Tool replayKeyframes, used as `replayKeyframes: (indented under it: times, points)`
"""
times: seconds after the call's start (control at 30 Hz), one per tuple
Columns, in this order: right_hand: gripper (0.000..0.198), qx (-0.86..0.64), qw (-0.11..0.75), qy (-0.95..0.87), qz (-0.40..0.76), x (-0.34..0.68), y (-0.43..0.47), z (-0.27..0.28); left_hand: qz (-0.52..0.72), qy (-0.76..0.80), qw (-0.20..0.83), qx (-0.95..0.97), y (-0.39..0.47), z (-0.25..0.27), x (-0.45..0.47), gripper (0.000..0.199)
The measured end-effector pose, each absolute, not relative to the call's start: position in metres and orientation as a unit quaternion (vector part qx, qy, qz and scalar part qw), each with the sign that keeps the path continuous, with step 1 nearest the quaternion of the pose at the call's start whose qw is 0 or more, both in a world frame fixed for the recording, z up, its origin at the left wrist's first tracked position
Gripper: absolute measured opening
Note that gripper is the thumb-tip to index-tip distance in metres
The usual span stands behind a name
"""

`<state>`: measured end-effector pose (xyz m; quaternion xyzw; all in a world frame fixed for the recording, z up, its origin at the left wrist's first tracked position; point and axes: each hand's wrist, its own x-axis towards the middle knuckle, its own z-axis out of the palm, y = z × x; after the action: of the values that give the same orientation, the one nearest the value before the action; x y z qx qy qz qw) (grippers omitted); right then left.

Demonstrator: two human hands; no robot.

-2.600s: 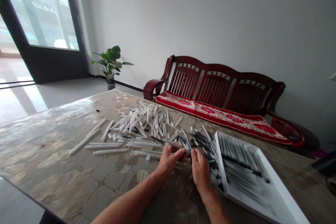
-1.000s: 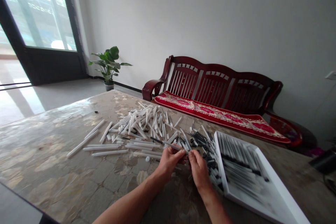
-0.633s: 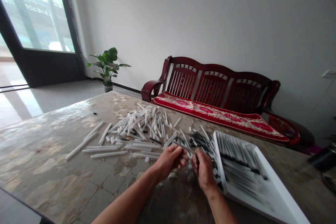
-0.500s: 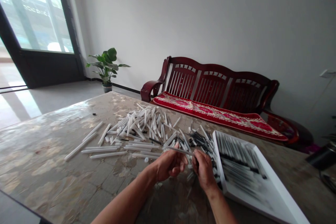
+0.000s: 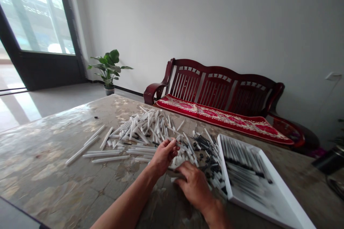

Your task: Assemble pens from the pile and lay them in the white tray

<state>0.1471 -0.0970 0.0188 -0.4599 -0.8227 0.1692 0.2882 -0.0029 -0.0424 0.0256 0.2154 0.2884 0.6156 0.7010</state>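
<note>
My left hand [image 5: 163,155] is closed in a pinch over the near side of the pile, fingertips together; what it holds, if anything, is too small to make out. Just to its right and lower, my right hand [image 5: 194,185] reaches leftward over the table, palm down and smeared by motion. A small white piece [image 5: 174,179] shows by its fingertips; whether it is gripped is unclear. Beyond both hands lies a heap of white pen barrels [image 5: 145,125]. Small black pen parts [image 5: 208,150] are scattered right of the hands, with short whitish pieces [image 5: 216,180] nearer me.
A shallow white box [image 5: 283,193] at the right holds rows of pens [image 5: 244,154]. Several loose barrels [image 5: 106,152] lie left of the heap on the patterned table [image 5: 64,186]. A dark red wooden bench [image 5: 215,82] stands behind, and a black object [image 5: 328,161] is at the far right.
The thin pen-like rod that stretched between my hands no longer shows there. My left hand has risen slightly leftward; my right hand has moved left and nearer me.
</note>
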Motion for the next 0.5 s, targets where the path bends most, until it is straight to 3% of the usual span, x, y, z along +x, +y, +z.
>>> replayKeyframes:
  times: [0.13,0.27,0.43,0.5]
  points:
    - [0.042,-0.431,0.214,-0.874,0.067,0.139,-0.107,0.018,0.636,0.313,0.68,0.186,-0.042,0.024,-0.003,0.029]
    - [0.04,-0.45,0.237,-0.86,0.047,0.144,-0.104,0.011,0.644,0.32,0.672,0.176,-0.04,0.02,-0.001,0.029]
    - [0.012,-0.519,0.453,-0.704,0.175,0.162,-0.084,-0.004,0.661,0.342,0.649,0.159,-0.038,0.017,-0.001,0.028]
    - [0.018,-0.533,0.537,-0.606,0.247,0.168,-0.076,-0.008,0.656,0.348,0.65,0.163,-0.039,0.017,0.0,0.029]
